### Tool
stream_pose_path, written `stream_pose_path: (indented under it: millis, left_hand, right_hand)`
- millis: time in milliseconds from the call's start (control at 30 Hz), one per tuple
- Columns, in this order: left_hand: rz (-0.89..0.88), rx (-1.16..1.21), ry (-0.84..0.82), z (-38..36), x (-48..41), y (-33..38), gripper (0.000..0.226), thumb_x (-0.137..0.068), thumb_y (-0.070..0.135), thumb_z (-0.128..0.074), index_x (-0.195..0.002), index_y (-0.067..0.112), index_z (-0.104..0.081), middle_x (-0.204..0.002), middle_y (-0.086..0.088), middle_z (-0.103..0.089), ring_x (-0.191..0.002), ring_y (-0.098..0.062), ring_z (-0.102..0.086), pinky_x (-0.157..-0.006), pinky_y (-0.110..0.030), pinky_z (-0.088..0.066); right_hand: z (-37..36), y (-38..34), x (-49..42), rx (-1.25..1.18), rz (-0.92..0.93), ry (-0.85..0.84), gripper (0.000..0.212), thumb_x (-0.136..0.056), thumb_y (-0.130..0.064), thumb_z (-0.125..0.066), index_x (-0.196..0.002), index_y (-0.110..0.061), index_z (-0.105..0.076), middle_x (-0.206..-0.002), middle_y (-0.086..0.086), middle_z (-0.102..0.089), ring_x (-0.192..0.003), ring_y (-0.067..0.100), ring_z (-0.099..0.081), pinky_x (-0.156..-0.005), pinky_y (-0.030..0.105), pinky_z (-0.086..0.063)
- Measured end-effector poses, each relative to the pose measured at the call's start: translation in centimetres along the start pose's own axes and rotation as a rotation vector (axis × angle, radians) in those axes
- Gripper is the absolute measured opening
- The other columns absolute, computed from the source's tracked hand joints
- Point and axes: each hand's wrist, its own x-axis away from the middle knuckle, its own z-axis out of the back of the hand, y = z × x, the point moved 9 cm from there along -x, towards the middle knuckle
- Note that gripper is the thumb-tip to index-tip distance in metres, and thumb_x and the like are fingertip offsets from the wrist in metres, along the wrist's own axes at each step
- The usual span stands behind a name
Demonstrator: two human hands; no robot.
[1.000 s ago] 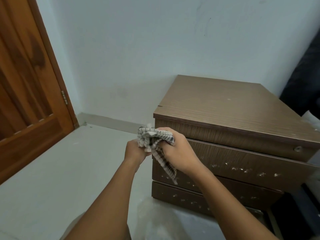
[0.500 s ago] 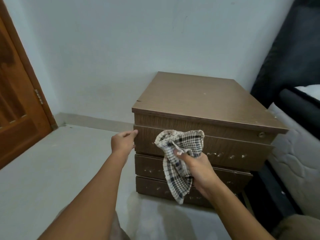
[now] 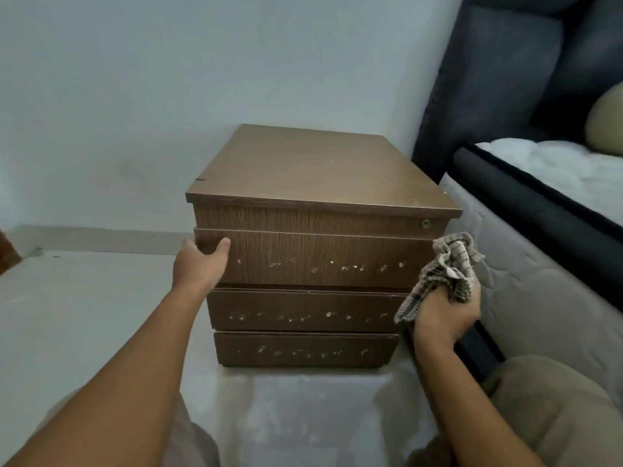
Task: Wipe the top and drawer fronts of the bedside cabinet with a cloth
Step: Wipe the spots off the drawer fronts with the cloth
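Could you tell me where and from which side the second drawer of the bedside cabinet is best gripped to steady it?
Probably at its left end, coming from the left. The second drawer shows no handle, but it juts forward of the panel above, leaving an exposed side edge. The left hand already has its grip there, thumb on the front. The right hand holds the cloth.

It is a bedroom: a bed (image 3: 553,210) with a pillow (image 3: 605,124) stands beside a little cabinet (image 3: 313,203).

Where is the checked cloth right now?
The checked cloth is bunched in the right hand, beside the brown wooden cabinet's right front corner, near the bed.
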Motion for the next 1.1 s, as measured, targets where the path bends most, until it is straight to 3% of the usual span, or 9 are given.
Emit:
stream_pose_path:
  millis: [167,267,367,433,600,800,933,1033,1100]
  left_hand:
    - [0.001,-0.006,0.025,0.0,-0.5,-0.1,0.046,-0.091,0.047,-0.057,-0.124,0.015,-0.05,-0.119,-0.01,-0.061,-0.109,-0.033,-0.059,-0.079,-0.039,-0.047]
    - [0.005,0.003,0.035,0.4,-1.0,-0.3,0.046,-0.092,0.047,-0.055,-0.124,0.014,-0.053,-0.117,-0.01,-0.062,-0.106,-0.032,-0.059,-0.078,-0.039,-0.046]
    - [-0.014,-0.014,0.036,0.7,-1.2,-0.2,0.044,-0.093,0.045,-0.052,-0.122,0.012,-0.056,-0.112,-0.009,-0.062,-0.097,-0.028,-0.058,-0.075,-0.037,-0.044]
    - [-0.036,-0.035,0.035,1.0,-1.3,-0.1,0.042,-0.095,0.043,-0.052,-0.12,0.01,-0.058,-0.107,-0.008,-0.061,-0.09,-0.025,-0.055,-0.073,-0.036,-0.042]
    - [-0.081,-0.088,0.001,1.8,-2.1,0.0,0.035,-0.095,0.039,-0.051,-0.11,0.01,-0.062,-0.095,-0.003,-0.059,-0.069,-0.015,-0.051,-0.055,-0.023,-0.033]
    - [-0.045,-0.082,-0.184,1.7,-3.9,-1.1,0.034,-0.092,0.043,-0.053,-0.115,0.019,-0.063,-0.109,-0.002,-0.063,-0.105,-0.027,-0.061,-0.096,-0.047,-0.047]
    - [-0.05,-0.113,-0.259,1.8,-4.5,-1.3,0.022,-0.09,0.044,-0.054,-0.103,0.028,-0.061,-0.102,0.003,-0.062,-0.103,-0.023,-0.062,-0.098,-0.05,-0.047]
    - [-0.041,-0.08,-0.283,2.0,-4.9,-1.3,0.021,-0.089,0.045,-0.051,-0.093,0.025,-0.06,-0.096,0.003,-0.066,-0.096,-0.018,-0.065,-0.097,-0.048,-0.047]
    - [-0.027,-0.019,-0.279,2.2,-5.3,-1.3,0.033,-0.088,0.045,-0.049,-0.098,0.017,-0.065,-0.093,0.002,-0.07,-0.087,-0.013,-0.068,-0.095,-0.044,-0.049]
  right_hand:
    - [0.7,2.0,-2.5,0.001,0.045,0.103,0.04,-0.089,-0.003,-0.053,-0.125,-0.017,-0.063,-0.11,-0.008,-0.064,-0.097,-0.007,-0.054,-0.075,-0.007,-0.035]
    - [-1.7,4.8,-2.6,0.059,0.007,0.025,0.047,-0.09,0.002,-0.052,-0.134,-0.015,-0.058,-0.128,0.0,-0.063,-0.117,0.01,-0.057,-0.096,0.008,-0.039]
    - [-5.5,6.7,-1.1,0.145,0.031,-0.118,0.068,-0.091,0.007,-0.047,-0.152,-0.02,-0.034,-0.151,0.004,-0.044,-0.138,0.017,-0.04,-0.116,0.03,-0.028]
    - [-7.2,7.2,-0.2,0.161,0.031,-0.105,0.074,-0.09,0.008,-0.043,-0.155,-0.021,-0.021,-0.16,0.004,-0.028,-0.145,0.019,-0.03,-0.119,0.032,-0.022]
    - [-9.9,7.2,2.8,0.122,0.071,-0.112,0.093,-0.078,0.019,-0.038,-0.156,-0.024,-0.008,-0.164,0.005,-0.009,-0.15,0.023,-0.015,-0.121,0.034,-0.017]
    - [-14.0,6.7,10.7,0.186,0.218,-0.295,0.104,-0.069,0.024,-0.043,-0.156,-0.019,-0.005,-0.161,-0.004,0.01,-0.15,0.018,0.01,-0.122,0.044,-0.008]
    - [-17.0,5.5,16.0,0.194,0.3,-0.371,0.105,-0.065,0.023,-0.048,-0.155,-0.014,-0.007,-0.161,0.007,0.007,-0.149,0.017,0.012,-0.119,0.023,0.004]
    - [-19.2,4.7,19.6,0.179,0.387,-0.469,0.104,-0.062,0.017,-0.046,-0.154,-0.012,-0.007,-0.159,0.013,0.004,-0.149,0.023,0.011,-0.121,0.035,0.004]
    - [-20.6,3.9,22.1,0.168,0.494,-0.549,0.09,-0.069,0.007,-0.042,-0.152,-0.008,-0.011,-0.157,0.019,-0.003,-0.148,0.027,0.008,-0.12,0.046,0.001]
